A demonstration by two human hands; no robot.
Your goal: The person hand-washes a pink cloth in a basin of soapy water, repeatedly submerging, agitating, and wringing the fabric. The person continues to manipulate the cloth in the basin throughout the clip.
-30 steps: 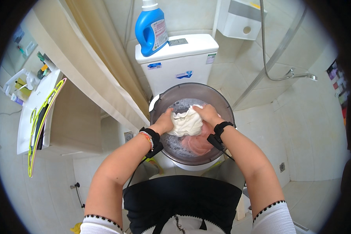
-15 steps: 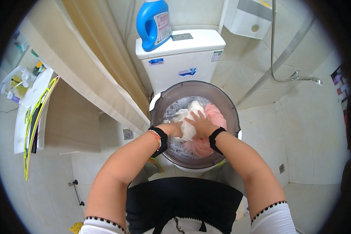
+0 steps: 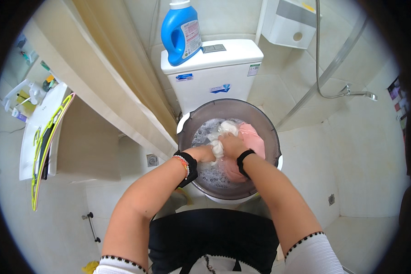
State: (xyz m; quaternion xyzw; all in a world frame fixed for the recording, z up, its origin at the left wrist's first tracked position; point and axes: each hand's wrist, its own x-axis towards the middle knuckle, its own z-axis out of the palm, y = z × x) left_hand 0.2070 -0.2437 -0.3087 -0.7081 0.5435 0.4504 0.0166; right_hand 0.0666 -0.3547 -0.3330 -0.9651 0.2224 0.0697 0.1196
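Observation:
A round grey basin (image 3: 273, 132) rests on the closed toilet, holding soapy water, a white cloth (image 3: 220, 137) and a pink garment (image 3: 253, 139). My left hand (image 3: 206, 153) and my right hand (image 3: 231, 145) are pressed together low in the basin, both gripping a bunched part of the white cloth just above the foam. Each wrist wears a black band; the left also has a beaded bracelet.
A blue detergent bottle (image 3: 181, 32) stands on the white toilet tank (image 3: 214, 73). A beige curtain (image 3: 118, 68) hangs at left, beside a white sink counter (image 3: 41, 123) with small items. A shower hose and a wall dispenser (image 3: 290, 20) are at right. Tiled floor surrounds.
My hands have lowered the white cloth from above the basin down into the soapy water, and the pink garment now shows beside it.

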